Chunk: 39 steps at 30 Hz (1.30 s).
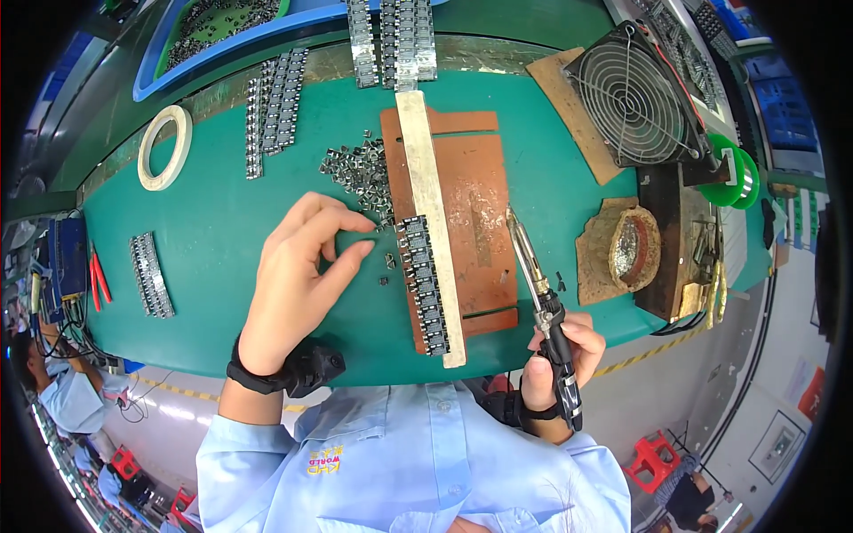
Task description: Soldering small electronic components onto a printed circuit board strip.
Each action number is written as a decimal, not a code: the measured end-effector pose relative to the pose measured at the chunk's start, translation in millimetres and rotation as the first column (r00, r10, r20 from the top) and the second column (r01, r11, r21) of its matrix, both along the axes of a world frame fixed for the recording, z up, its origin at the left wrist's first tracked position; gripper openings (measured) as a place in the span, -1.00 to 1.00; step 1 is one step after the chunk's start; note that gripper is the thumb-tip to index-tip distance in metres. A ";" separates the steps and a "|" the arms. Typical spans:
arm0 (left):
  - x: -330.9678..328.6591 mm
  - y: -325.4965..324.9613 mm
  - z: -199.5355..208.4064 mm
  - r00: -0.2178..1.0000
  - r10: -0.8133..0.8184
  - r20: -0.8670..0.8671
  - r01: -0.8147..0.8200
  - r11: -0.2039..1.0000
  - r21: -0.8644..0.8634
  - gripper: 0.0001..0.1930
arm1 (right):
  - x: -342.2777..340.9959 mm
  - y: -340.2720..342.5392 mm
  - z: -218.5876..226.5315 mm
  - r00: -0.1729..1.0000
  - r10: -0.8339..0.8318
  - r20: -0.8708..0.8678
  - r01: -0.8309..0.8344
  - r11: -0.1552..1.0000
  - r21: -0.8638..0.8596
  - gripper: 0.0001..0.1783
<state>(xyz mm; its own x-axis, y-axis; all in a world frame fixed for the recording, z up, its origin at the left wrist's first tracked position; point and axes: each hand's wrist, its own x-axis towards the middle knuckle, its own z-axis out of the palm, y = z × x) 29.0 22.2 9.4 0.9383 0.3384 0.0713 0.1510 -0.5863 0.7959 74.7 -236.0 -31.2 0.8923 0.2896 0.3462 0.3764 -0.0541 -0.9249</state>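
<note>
My right hand (585,345) grips a soldering iron (558,348) by its black handle. The iron's metal tip points away from me, over the right edge of a brown board (475,191). My left hand (300,253) hovers beside a heap of small metal components (358,174), thumb and forefinger curved with a narrow gap between their tips. Nothing shows in that gap. Right of these fingers, a strip of small black circuit boards (423,286) lies along a long pale bar (428,182) on the brown board. A few loose components (389,260) sit between hand and strip.
More board strips lie at the far left (283,99), far middle (406,40) and left (152,274). A tape roll (182,151), red-handled pliers (99,277) and a blue tray (147,82) are leftward. Rightward stand a fan (633,98), a round crusted dish (653,250) and a green spool (745,178).
</note>
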 end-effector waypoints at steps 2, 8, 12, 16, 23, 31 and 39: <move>-0.1 -1.1 0.5 1.000 -0.003 -0.018 0.003 1.000 0.006 -0.85 | 1.1 -1.2 -0.6 0.999 0.028 0.019 -0.027 0.999 -0.027 -0.45; 5.0 -6.1 -3.7 0.998 0.044 -0.038 -0.040 0.996 0.081 -0.86 | 1.3 -1.4 -1.3 0.997 0.056 0.050 -0.053 0.997 -0.048 -0.46; 6.5 -12.5 -8.2 0.998 0.063 0.009 -0.064 0.986 0.157 -0.88 | -1.3 -2.0 0.7 0.999 0.037 -0.013 -0.037 0.999 -0.030 -0.46; 0.5 -8.2 -6.1 0.993 0.113 -0.044 -0.105 0.984 0.147 -0.89 | -0.8 -2.8 -0.5 0.999 0.049 0.015 -0.048 0.998 -0.032 -0.46; -8.3 -11.5 14.7 0.979 0.193 -0.060 -0.195 0.980 -0.031 -0.93 | 0.0 -6.0 -2.4 0.996 0.082 0.020 -0.083 0.993 0.080 -0.52; -40.7 -41.4 12.2 0.977 0.159 -0.145 -0.215 0.697 -0.684 -0.90 | -0.1 -5.3 -2.7 0.996 0.088 0.017 -0.089 0.988 0.130 -0.51; -43.5 -53.4 2.3 0.954 0.178 -0.241 -0.295 0.419 -0.859 -0.87 | 1.0 -6.0 -2.9 0.992 0.098 0.076 -0.097 0.995 -0.018 -0.48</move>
<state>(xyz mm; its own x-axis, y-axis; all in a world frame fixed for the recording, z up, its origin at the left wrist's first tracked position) -14.4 -31.1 11.7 0.7917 0.3724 -0.4843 0.2758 0.4896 0.8272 75.8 -241.9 -34.1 0.8306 0.3789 0.4080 0.4504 -0.0264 -0.8924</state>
